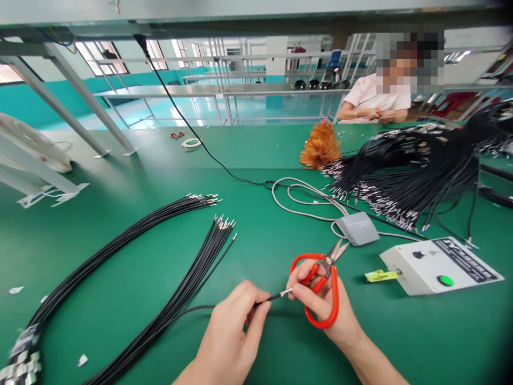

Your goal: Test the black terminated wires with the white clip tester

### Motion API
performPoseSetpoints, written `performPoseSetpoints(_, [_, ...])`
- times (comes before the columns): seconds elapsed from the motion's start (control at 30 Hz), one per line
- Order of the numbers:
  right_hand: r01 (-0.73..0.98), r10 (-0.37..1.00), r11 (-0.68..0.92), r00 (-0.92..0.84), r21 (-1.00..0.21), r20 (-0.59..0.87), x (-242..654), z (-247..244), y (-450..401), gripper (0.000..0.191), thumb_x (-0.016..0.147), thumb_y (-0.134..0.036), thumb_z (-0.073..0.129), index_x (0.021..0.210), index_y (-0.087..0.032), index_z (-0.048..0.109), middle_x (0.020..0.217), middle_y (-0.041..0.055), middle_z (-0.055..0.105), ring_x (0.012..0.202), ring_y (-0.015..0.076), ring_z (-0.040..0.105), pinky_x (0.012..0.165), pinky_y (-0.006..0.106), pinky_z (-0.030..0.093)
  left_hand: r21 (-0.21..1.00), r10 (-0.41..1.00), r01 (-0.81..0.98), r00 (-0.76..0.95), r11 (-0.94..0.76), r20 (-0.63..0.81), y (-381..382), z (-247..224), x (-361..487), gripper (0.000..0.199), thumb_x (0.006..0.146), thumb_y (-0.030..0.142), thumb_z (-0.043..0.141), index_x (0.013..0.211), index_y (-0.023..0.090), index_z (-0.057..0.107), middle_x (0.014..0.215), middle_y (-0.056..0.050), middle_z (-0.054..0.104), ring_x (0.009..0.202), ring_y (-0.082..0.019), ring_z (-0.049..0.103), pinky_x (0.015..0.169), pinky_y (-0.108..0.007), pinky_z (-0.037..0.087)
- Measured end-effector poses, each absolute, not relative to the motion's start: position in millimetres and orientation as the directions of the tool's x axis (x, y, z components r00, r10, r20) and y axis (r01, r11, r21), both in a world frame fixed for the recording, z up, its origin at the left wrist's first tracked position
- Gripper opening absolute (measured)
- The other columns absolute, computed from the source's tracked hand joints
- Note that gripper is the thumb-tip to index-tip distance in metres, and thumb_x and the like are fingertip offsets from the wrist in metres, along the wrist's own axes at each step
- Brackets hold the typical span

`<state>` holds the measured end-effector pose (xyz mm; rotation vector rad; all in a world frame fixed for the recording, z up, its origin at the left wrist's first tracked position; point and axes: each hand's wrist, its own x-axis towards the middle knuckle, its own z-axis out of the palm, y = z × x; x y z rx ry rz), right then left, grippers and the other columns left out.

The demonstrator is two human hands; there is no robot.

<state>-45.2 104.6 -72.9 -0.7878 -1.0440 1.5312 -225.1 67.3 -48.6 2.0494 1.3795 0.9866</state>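
Observation:
My left hand is closed on a thin black cable, close to its stripped end, which points right. With the red-handled scissors hooked in its fingers, my right hand pinches the pale tip of that cable between thumb and forefinger. The scissor blades are slightly apart and point up and away from the cable. To the left of my hands lies a bundle of black cables with bare ends, and a second curved bundle lies farther left.
A grey-white box with a green button sits right, near a grey block with looped cord. Behind them are a large black cable pile and an orange feathery duster. A person sits across the green table.

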Motion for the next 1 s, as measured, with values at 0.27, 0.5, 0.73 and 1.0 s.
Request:
performPoseSetpoints(0.27, [-0.365, 0.983, -0.046, -0.182, -0.930, 0.023, -44.3, -73.9, 104.0, 0.019, 0.079, -0.027, 0.074, 0.085, -0.022, 0.056, 0.074, -0.0014, 0.066, 0.064, 0.0130, 0.062, 0.065, 0.027, 0.053, 0.397, 0.767, 0.732, 0.262, -0.554, 0.586, 62.2, -55.7, -214.9, 0.026, 0.088, 0.003, 0.052, 0.106, 0.021, 0.054, 0.095, -0.007, 0.062, 0.079, -0.016, 0.063, 0.071, -0.026, 0.052])
performPoseSetpoints(0.5, [-0.360, 0.987, -0.045, -0.158, -0.932, 0.013, -46.9, -70.3, 101.2, 0.020, 0.078, -0.027, 0.074, 0.083, -0.022, 0.055, 0.073, -0.0013, 0.066, 0.064, 0.0129, 0.061, 0.064, 0.026, 0.052, 0.462, 0.767, 0.698, 0.198, -0.548, 0.610, 64.4, -59.5, -205.7, 0.026, 0.088, 0.002, 0.055, 0.103, 0.022, 0.060, 0.087, -0.004, 0.066, 0.076, -0.017, 0.065, 0.071, -0.026, 0.052])
performPoseSetpoints(0.73, [-0.320, 0.984, -0.025, -0.173, -0.947, 0.032, -44.7, -70.1, 98.5, 0.018, 0.078, -0.027, 0.073, 0.082, -0.023, 0.056, 0.074, -0.0015, 0.064, 0.066, 0.0131, 0.058, 0.066, 0.027, 0.049, 0.809, 0.948, 0.497, 0.115, -0.313, 0.296, 70.6, -40.8, -201.7, 0.013, 0.086, 0.011, 0.057, 0.081, 0.020, 0.066, 0.077, -0.002, 0.067, 0.065, -0.014, 0.062, 0.058, -0.021, 0.051])
performPoseSetpoints(1.0, [-0.253, 0.965, -0.001, -0.253, -0.967, 0.065, -40.1, -65.1, 100.0, 0.018, 0.078, -0.024, 0.072, 0.080, -0.022, 0.054, 0.075, -0.0012, 0.063, 0.067, 0.0128, 0.057, 0.064, 0.027, 0.048, 0.913, 0.902, 0.249, 0.212, 0.323, -0.377, 86.3, -27.2, -211.7, 0.014, 0.074, 0.029, 0.068, 0.075, 0.015, 0.066, 0.056, 0.003, 0.054, 0.050, -0.011, 0.048, 0.048, -0.021, 0.040])
